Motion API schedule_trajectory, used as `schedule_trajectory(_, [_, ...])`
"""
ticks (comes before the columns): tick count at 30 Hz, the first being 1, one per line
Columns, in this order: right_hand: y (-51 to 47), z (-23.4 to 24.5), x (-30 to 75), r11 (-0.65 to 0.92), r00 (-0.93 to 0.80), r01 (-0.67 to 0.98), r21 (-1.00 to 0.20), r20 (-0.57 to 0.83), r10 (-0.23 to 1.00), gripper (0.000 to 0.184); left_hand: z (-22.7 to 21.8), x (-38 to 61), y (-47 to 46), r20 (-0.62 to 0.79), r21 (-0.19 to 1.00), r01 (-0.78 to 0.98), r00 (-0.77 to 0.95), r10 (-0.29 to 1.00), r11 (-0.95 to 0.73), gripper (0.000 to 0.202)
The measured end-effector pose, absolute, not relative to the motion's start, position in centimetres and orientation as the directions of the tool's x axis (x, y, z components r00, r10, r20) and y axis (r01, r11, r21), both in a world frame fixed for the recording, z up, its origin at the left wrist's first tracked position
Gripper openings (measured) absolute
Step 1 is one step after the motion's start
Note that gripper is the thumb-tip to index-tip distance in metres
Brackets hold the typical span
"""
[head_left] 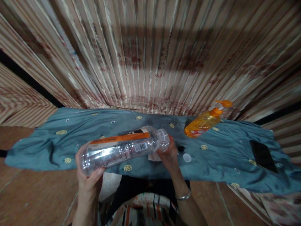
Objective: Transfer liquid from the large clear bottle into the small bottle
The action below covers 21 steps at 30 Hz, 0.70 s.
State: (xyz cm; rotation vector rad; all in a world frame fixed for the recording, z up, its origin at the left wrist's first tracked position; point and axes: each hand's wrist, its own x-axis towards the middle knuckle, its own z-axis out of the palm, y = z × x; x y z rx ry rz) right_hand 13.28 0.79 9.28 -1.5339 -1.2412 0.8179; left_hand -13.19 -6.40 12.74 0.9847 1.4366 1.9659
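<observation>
A large clear plastic bottle (122, 153) with an orange-and-white label and a barcode lies tilted across my two hands, above the cloth-covered table. My left hand (88, 180) grips its base from below, thumb along the near side. At the other end, my right hand (169, 154) closes around the neck, a silver bangle on its wrist. Clear plastic shows at the mouth; I cannot tell whether it is a separate piece. Just right of that hand, a white round cap (187, 157) and a small black object (181, 148) rest on the cloth.
A pump bottle of orange liquid (202, 124) stands at the back right. Farther right lies a dark phone (263, 156). The blue-green patterned cloth (58, 147) covers the narrow table. A striped curtain (150, 62) hangs close behind. Something pale (154, 157) lies beneath the bottle neck.
</observation>
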Motion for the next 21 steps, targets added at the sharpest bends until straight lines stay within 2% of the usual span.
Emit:
schedule_trajectory(3, [0.8,9.3,13.2,-0.008,0.261,0.328,-0.945,0.082,0.962,0.066,12.8,-13.0,-6.4,0.201,0.938,-0.101,-0.624,0.756,-0.333,0.094])
schedule_trajectory(7, [0.8,9.4,13.1,-0.005,0.263,0.323,-0.946,0.085,0.961,0.066,13.0,-12.8,-6.5,0.177,0.93,-0.145,-0.631,0.755,-0.339,0.094])
schedule_trajectory(21, [0.7,10.4,13.1,-0.079,0.268,0.296,-0.952,0.004,0.963,0.074,13.1,-12.1,-7.0,0.27,0.928,-0.053,-0.582,0.767,-0.368,0.084])
